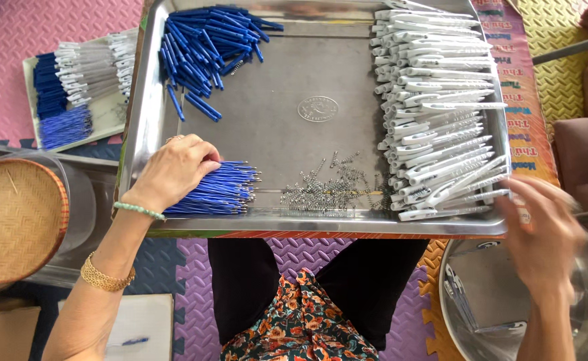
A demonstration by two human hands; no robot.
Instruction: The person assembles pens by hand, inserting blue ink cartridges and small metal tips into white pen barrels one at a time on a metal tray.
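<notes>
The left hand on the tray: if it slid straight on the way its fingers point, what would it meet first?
The left hand points right, already resting on the blue refills; beyond them, probably the small metal springs.

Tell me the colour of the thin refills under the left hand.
Blue: the refills under the left hand show best in the head view.

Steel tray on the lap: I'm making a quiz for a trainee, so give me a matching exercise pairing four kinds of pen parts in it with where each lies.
Things:
1. blue refills
2. white barrels
3. small springs
4. blue pen caps

Places in the steel tray:
A. far left corner
B. near edge, middle
C. right side, stacked along the wall
D. near left corner, under the left hand

Pairs: 1-D, 2-C, 3-B, 4-A
</notes>
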